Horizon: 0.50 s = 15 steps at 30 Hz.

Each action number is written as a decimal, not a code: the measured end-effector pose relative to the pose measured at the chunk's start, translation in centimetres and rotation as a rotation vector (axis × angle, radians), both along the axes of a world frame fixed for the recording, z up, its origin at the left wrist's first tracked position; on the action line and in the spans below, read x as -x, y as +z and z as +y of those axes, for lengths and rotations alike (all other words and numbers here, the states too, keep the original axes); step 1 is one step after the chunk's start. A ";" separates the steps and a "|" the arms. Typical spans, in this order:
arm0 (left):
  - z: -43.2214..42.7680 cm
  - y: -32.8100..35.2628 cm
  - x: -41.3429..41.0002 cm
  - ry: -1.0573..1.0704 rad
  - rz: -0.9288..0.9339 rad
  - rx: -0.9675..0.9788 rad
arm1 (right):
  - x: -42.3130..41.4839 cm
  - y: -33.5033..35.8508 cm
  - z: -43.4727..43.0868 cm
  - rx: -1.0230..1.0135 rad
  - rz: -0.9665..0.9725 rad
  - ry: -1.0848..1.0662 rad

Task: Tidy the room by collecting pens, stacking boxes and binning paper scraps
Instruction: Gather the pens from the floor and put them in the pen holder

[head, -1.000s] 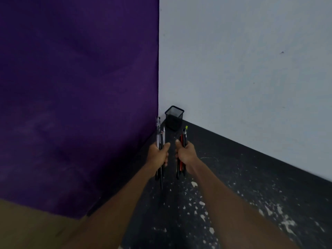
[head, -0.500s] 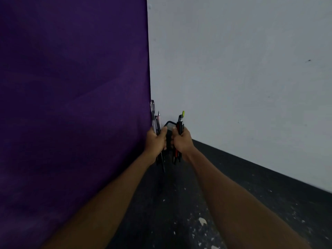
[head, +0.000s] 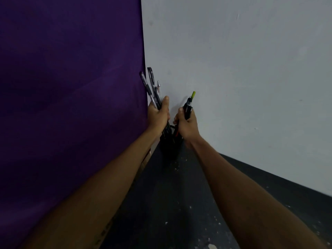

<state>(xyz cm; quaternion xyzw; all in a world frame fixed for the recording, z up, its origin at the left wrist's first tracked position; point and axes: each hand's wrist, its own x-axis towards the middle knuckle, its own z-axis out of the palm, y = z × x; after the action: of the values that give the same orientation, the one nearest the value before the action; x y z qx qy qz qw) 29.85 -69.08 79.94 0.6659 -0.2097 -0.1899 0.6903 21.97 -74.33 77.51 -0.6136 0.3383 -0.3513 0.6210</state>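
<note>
My left hand [head: 159,115] is shut on a bundle of dark and clear pens [head: 150,87] that fan upward and to the left. My right hand [head: 186,124] is shut on a second bundle of pens [head: 188,106], one with a yellow-green tip and one red lower down. Both hands sit close together just above a black mesh pen cup [head: 169,148] standing in the corner of the floor. The lower ends of both bundles reach down into the cup's mouth, and the hands hide most of its rim.
A purple cloth backdrop [head: 71,87] fills the left side. A pale grey wall [head: 242,69] is on the right. The dark floor [head: 170,203] carries small white paper scraps [head: 212,246] near the bottom edge.
The view has closed in on the corner. Both hands with their pens have dropped from in front of the cup to right above it, pen ends entering its mouth.
</note>
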 end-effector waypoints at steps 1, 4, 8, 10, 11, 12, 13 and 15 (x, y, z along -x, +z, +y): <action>-0.4 -0.3 -0.3 -0.002 -0.016 -0.006 | -0.3 -0.1 -0.3 0.004 -0.010 -0.003; -1.5 -1.1 -1.1 -0.003 -0.040 -0.007 | -0.9 -0.6 -0.9 0.035 -0.022 -0.014; -2.4 -2.4 -1.8 -0.020 -0.076 0.010 | -1.5 -1.4 -1.3 0.080 -0.041 -0.008; -2.4 -3.3 -1.7 -0.025 -0.084 0.005 | -1.5 -1.9 -1.1 0.095 -0.063 0.006; -2.4 -3.8 -1.6 -0.024 -0.077 0.008 | -1.6 -2.1 -1.0 0.094 -0.080 0.011; -2.4 -4.3 -1.5 -0.021 -0.067 0.012 | -1.6 -2.4 -1.0 0.091 -0.096 0.017; -2.4 -4.8 -1.5 -0.019 -0.060 0.011 | -1.6 -2.7 -1.0 0.089 -0.105 0.019; -2.4 -5.7 -1.4 -0.020 -0.055 0.004 | -1.7 -3.1 -0.9 0.090 -0.113 0.020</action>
<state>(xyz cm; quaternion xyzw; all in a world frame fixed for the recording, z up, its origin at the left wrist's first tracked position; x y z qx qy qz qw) 31.23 -71.48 74.28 0.6675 -0.2354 -0.1781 0.6836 23.65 -75.26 74.37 -0.6234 0.2803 -0.3939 0.6145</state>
